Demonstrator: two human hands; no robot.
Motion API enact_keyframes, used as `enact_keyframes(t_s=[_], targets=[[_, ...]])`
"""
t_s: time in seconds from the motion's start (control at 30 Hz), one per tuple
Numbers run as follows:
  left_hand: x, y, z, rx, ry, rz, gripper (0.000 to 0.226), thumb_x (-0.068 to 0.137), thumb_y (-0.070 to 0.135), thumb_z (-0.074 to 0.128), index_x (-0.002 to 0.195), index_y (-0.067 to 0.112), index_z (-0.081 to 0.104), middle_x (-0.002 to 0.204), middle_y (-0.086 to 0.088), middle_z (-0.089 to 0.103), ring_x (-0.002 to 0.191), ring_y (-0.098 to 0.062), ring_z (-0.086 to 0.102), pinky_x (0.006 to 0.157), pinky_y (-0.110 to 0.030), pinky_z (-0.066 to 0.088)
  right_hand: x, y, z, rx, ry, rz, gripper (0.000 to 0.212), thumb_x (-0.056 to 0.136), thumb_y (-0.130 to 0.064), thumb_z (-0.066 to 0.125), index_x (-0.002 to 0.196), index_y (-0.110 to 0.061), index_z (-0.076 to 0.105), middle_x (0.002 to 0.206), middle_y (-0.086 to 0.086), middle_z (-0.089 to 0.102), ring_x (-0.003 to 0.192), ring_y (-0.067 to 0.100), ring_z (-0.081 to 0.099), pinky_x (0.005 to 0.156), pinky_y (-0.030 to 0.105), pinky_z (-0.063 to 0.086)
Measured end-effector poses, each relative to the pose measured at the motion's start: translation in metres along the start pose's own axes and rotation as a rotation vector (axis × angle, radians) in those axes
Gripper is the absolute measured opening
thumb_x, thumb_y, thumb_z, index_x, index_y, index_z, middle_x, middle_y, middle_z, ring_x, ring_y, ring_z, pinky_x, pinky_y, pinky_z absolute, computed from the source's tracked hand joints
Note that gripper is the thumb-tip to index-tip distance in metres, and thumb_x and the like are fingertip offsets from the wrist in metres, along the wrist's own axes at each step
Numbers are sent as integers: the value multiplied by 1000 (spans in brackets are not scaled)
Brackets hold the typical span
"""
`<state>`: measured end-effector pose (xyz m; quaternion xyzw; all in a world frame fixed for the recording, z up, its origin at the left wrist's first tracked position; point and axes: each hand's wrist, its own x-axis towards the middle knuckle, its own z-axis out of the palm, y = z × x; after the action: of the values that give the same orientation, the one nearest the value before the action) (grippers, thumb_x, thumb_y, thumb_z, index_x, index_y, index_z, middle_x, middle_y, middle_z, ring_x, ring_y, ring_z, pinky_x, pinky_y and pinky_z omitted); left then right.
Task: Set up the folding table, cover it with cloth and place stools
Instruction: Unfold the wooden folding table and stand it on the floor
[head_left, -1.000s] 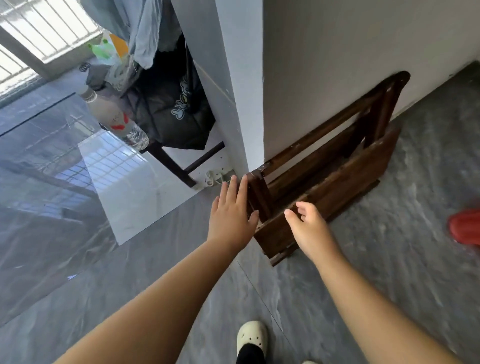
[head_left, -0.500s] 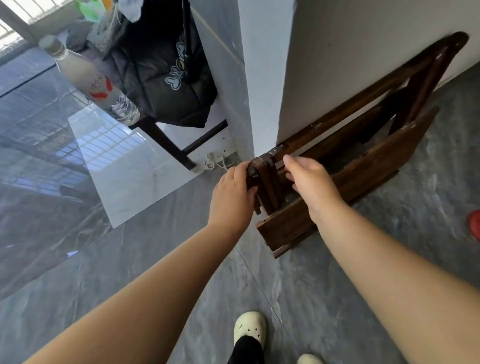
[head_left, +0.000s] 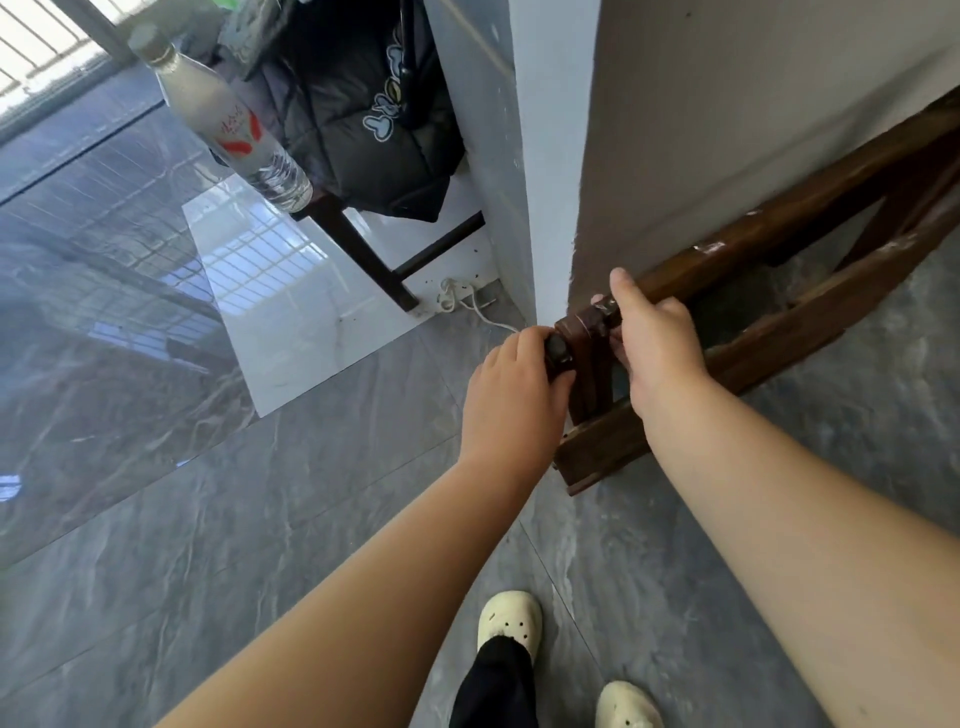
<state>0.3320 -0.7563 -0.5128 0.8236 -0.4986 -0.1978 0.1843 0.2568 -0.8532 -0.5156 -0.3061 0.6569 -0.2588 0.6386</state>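
A dark brown wooden folding table stands folded on its edge on the grey floor, leaning against the wall at the right. My left hand grips the near end of its frame, fingers curled round a leg end. My right hand grips the upper rail at the same near corner, thumb on top. No cloth or stools are in view.
A white wall corner juts out just behind the table's near end. A plastic water bottle stands on a dark stand with a black jacket behind. A white cord lies on the floor. My feet in cream clogs are below.
Both hands reached forward from open above the table's end and closed on its near corner. The view moved closer to the wall.
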Motion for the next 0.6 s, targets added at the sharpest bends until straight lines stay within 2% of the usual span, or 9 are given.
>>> enact_keyframes(t_s=[0.1,0.2,0.23,0.37,0.43,0.5,0.6], targets=[[-22,12,6,2,3,21,34,91,26,57,122,16,49,119,0,56,110,-19,51,89,-30,42,-6,6,-23,152,30,-19,25,87,-30,64,107,-17,55,110,5,66,95,18,65,75,31,53],[-44,23,9,34,5,65,34,89,25,59,119,12,50,121,-4,51,102,-23,55,79,-32,47,-18,14,-49,226,14,-24,30,83,-21,70,110,-16,57,104,2,67,87,13,66,64,26,51],[-51,27,11,50,0,78,34,89,25,60,118,11,50,120,-5,51,99,-24,56,78,-34,49,-22,16,-57,228,10,-14,32,82,-20,71,111,-15,57,103,1,66,86,12,65,65,27,53],[-85,44,21,83,-45,95,30,89,27,58,113,11,49,113,-5,53,99,-25,54,79,-37,48,-41,28,-93,198,15,46,46,79,-18,74,121,-14,55,115,3,64,100,19,62,90,39,53],[-106,53,27,92,-62,109,30,90,27,57,114,11,49,113,-6,52,99,-26,53,79,-36,46,-52,34,-113,221,19,89,33,81,-11,71,111,-14,57,113,5,62,100,20,62,90,37,53],[-131,61,36,111,-69,122,30,89,25,58,113,9,50,110,-8,53,95,-28,54,76,-37,46,-65,42,-132,282,6,141,23,83,-2,66,98,-15,55,106,6,62,92,20,63,83,32,54],[-175,64,47,156,-46,134,29,84,24,66,104,6,55,97,-11,57,81,-32,58,68,-40,47,-92,64,-155,308,-23,181,24,83,3,62,100,-13,54,99,8,62,80,17,63,67,26,52]])
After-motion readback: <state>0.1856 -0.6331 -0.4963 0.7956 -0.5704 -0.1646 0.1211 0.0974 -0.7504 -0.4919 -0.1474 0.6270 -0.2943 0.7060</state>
